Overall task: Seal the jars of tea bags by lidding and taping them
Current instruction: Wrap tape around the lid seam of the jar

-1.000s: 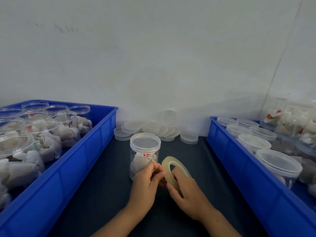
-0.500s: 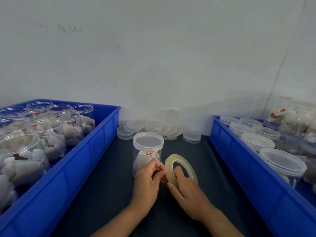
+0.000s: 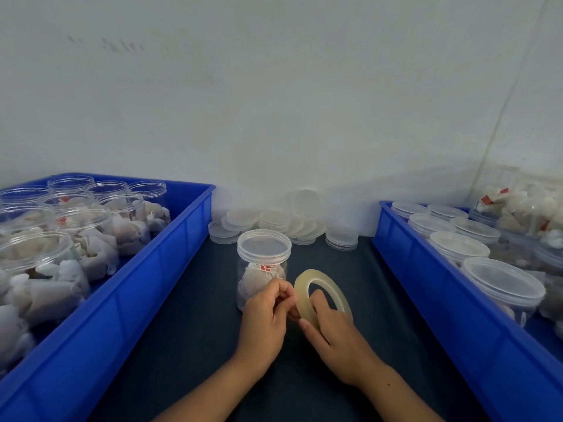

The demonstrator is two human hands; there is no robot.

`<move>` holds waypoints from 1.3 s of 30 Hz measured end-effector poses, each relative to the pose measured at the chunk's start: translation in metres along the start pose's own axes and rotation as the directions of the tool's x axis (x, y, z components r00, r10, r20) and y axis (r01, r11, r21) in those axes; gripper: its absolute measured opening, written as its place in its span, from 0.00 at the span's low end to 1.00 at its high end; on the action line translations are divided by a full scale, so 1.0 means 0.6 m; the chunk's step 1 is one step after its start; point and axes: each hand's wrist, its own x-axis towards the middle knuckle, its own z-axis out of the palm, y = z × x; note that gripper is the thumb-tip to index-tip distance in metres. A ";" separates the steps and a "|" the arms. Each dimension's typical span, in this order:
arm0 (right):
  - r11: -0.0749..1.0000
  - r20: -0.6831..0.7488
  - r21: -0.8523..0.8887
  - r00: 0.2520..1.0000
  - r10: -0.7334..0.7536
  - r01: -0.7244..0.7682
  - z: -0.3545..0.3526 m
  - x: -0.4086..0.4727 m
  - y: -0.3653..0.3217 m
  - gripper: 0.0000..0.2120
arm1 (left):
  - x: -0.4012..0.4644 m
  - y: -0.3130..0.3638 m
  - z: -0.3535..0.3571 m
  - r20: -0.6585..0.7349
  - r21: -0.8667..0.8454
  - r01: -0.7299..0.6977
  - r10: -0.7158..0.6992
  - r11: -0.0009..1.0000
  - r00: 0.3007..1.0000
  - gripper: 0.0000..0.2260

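Your right hand point(image 3: 335, 333) grips the tape roll point(image 3: 323, 295) on edge so your left hand point(image 3: 268, 312), fingers pinched at its rim, can likely pick up the loose end. The lidded jar point(image 3: 262, 263) stands on the bench point(image 3: 189, 345) just behind your hands, close enough to tape without reaching, between the two blue bins point(image 3: 146, 287).

You have the lidded clear plastic jar point(image 3: 263, 263) before you, loose translucent plastic lids point(image 3: 274, 220) behind it, the open-jar blue plastic crate point(image 3: 146, 287) left, the lidded-jar blue plastic crate point(image 3: 432, 287) right.
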 end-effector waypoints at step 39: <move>0.985 -0.084 0.142 0.990 0.114 -0.102 -0.030 0.009 0.027 0.21 | -0.003 0.001 0.003 -0.010 0.154 -0.170 0.174 0.973 0.985 0.18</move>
